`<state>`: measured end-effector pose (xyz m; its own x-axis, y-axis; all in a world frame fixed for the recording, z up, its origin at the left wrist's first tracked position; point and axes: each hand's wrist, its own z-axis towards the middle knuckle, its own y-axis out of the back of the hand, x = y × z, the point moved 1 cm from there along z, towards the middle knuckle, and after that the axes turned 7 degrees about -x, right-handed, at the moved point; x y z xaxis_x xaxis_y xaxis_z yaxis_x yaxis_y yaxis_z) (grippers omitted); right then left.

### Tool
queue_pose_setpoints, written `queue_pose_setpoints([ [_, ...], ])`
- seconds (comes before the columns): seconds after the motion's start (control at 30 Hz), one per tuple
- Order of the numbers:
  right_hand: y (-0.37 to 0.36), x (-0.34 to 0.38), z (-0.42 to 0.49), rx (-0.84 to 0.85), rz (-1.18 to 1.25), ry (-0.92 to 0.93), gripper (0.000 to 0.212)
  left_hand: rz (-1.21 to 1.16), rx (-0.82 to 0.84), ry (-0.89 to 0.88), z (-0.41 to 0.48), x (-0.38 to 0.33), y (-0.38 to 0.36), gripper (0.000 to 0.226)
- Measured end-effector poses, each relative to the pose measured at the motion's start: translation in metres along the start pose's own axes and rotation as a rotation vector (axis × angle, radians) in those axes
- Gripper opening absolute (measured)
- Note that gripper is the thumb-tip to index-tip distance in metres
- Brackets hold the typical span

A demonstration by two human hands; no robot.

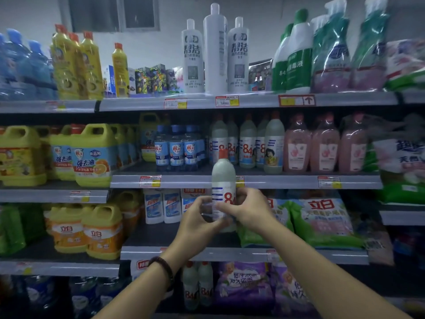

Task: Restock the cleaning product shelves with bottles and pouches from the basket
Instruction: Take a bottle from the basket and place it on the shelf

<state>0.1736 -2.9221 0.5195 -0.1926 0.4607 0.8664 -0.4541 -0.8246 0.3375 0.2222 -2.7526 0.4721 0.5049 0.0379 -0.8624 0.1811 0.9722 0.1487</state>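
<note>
I hold a white "84" disinfectant bottle (223,178) with an orange-red cap upright in front of the shelves, its cap level with the second shelf. My left hand (199,221) grips its lower part from the left and my right hand (247,207) grips it from the right. Matching "84" bottles (248,146) stand in a row on the second shelf (287,179), just behind and above the held bottle. The basket is out of view.
Blue-capped bottles (177,148) stand left of the "84" row and pink bottles (324,146) to its right. Yellow jugs (92,155) fill the left bay. Green pouches (322,222) lie on the third shelf, purple pouches (243,284) below. Tall white bottles (215,49) stand on top.
</note>
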Motion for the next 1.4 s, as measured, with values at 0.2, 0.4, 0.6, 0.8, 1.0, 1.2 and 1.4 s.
queue_pose_setpoints([
  [0.2, 0.025, 0.022, 0.023, 0.017, 0.148, 0.152, 0.033, -0.154, 0.18, -0.042, 0.037, -0.039, -0.003, 0.04],
  [0.4, 0.049, 0.03, 0.047, -0.028, 0.148, 0.244, 0.033, -0.183, 0.206, -0.089, 0.084, -0.06, -0.019, 0.043],
  [0.6, 0.06, 0.031, 0.064, -0.249, -0.024, 0.327, 0.03, 0.0, -0.005, -0.235, 0.136, -0.064, -0.051, 0.051],
  [0.8, 0.063, 0.02, 0.079, -0.197, -0.131, 0.312, 0.056, 0.1, -0.082, -0.266, 0.17, -0.054, -0.085, 0.047],
  [1.0, 0.064, 0.012, 0.096, -0.153, -0.28, 0.164, 0.039, 0.221, -0.068, -0.185, 0.191, -0.041, -0.102, 0.031],
  [1.2, 0.062, 0.004, 0.104, -0.159, -0.307, 0.162, 0.03, 0.378, 0.048, -0.124, 0.208, -0.052, -0.109, 0.038],
  [1.4, 0.065, -0.003, 0.1, -0.2, -0.26, 0.151, 0.009, 0.397, 0.043, -0.102, 0.207, -0.052, -0.119, 0.045],
])
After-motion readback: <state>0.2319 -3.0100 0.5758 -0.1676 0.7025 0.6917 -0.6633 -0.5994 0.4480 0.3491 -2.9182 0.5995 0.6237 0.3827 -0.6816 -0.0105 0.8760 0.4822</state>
